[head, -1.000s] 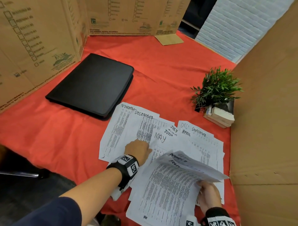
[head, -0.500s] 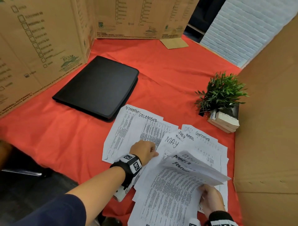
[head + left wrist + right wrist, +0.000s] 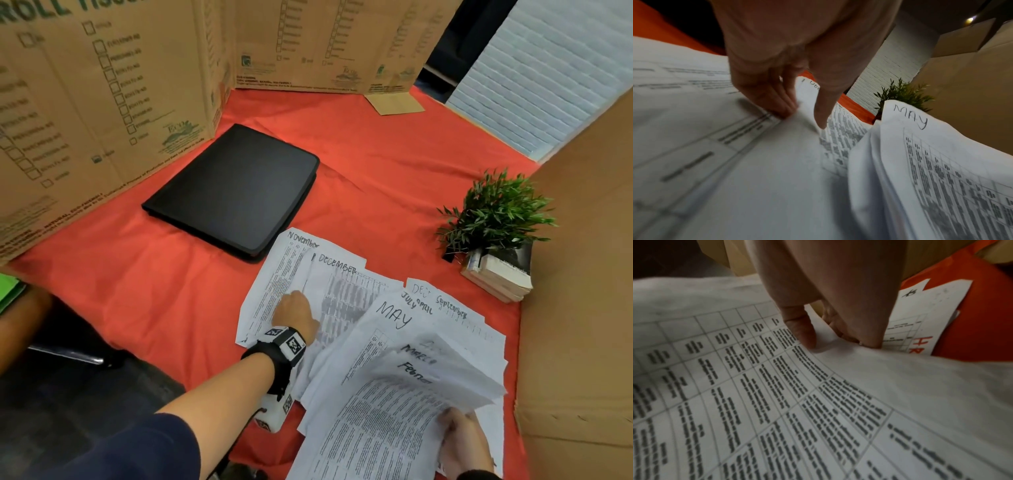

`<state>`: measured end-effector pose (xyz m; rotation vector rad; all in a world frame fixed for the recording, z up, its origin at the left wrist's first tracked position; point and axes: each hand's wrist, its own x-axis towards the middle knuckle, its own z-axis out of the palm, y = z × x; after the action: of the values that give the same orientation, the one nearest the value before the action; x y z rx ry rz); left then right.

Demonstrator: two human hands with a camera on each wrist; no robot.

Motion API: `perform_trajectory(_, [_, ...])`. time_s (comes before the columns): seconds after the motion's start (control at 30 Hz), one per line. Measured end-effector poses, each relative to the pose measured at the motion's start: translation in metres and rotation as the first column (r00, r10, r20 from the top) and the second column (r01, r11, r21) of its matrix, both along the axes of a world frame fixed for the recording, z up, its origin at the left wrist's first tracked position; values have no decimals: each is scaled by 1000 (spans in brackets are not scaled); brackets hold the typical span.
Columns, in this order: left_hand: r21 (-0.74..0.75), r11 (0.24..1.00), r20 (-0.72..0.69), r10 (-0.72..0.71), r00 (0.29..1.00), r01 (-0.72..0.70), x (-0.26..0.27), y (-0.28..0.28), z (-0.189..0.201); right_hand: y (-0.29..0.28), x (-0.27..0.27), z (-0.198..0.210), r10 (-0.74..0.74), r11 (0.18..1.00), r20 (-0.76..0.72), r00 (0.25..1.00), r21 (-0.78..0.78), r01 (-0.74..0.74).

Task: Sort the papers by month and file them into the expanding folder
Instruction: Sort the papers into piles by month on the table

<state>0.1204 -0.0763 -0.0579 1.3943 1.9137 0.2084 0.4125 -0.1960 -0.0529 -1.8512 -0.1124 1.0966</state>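
Observation:
Printed sheets with handwritten months lie fanned on the red cloth: November (image 3: 274,291), December (image 3: 346,294), May (image 3: 394,317), others beneath. My left hand (image 3: 296,312) sits where the November and December sheets overlap; in the left wrist view this hand (image 3: 805,116) pinches a raised sheet edge between fingers (image 3: 774,102) and thumb. My right hand (image 3: 459,437) grips a lifted bundle of sheets (image 3: 394,411) at its near edge, thumb (image 3: 803,332) on top. The black expanding folder (image 3: 239,192) lies closed, beyond the papers to the left.
A small green plant (image 3: 496,212) stands on stacked books (image 3: 496,277) at the right. Cardboard walls (image 3: 102,102) enclose the left and back, another cardboard panel (image 3: 582,308) the right. Bare red cloth (image 3: 154,284) lies left of the papers.
My left hand has shifted a little left across the sheets, from beside the May page to the November-December overlap. The right hand keeps the bundle lifted.

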Motion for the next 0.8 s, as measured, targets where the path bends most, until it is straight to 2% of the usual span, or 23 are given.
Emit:
perform_trajectory(0.13, [77,988,165,-148,975,137,7,-5,2,2,3,-1,18,999,16,1000,-37,-17])
perform_trajectory(0.23, [125,981,301,-178,937,147,8,-7,0,0,7,-2,28,997,5,1000,-72,-28])
perform_trajectory(0.3, [130,985,339,-154,928,116,6,-6,-2,-1,9,-1,16,995,9,1000,-96,-15])
perform_trajectory(0.37, [98,992,304,-108,946,82,3,-4,-1,-3,9,0,-10,995,-8,1000,-96,9])
perform_trajectory(0.5, [-8,988,146,-154,977,157,-2,1,-3,-7,12,-3,10,990,-25,1000,-140,-14])
perform_trajectory(0.6, [-49,985,84,-163,983,167,-2,3,-2,-10,10,3,40,997,-108,993,-64,-48])
perform_trajectory(0.7, [-50,980,75,-187,980,191,3,1,1,-15,10,-2,100,989,-32,994,-109,-103])
perform_trajectory(0.8, [-46,958,115,-275,954,282,11,1,0,-22,32,-29,155,974,91,984,-181,-137])
